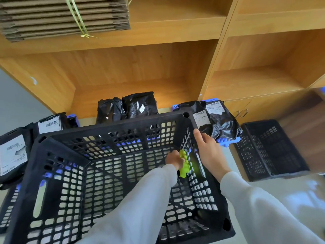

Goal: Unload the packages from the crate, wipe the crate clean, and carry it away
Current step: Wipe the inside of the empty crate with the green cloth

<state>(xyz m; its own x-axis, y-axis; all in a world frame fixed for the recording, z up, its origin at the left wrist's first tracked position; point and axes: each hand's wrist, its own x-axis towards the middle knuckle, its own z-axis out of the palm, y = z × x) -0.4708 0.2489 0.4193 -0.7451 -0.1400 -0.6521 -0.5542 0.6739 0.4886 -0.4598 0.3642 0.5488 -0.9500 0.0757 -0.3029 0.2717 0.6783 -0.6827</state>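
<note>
A black perforated crate (pixel 52 173) fills the foreground, with nothing but my arm and a cloth inside. My left hand (pixel 174 159) reaches down into it and grips a bright green cloth (pixel 184 164) against the inner right wall. On the crate's right rim rests my right hand (pixel 209 152), thumb over the inner edge and fingers outside. Black packages with white labels lie around the crate: one group at the left (pixel 14 154), two upright ones behind the crate (pixel 139 104), and more at the right (pixel 219 120).
Wooden shelves (pixel 158 67) stand right behind the crate, with flat cardboard (pixel 61 14) bundled on an upper shelf. Another black crate (pixel 270 148) sits on the floor at the right. Blue plastic (pixel 228 140) shows beneath the right packages.
</note>
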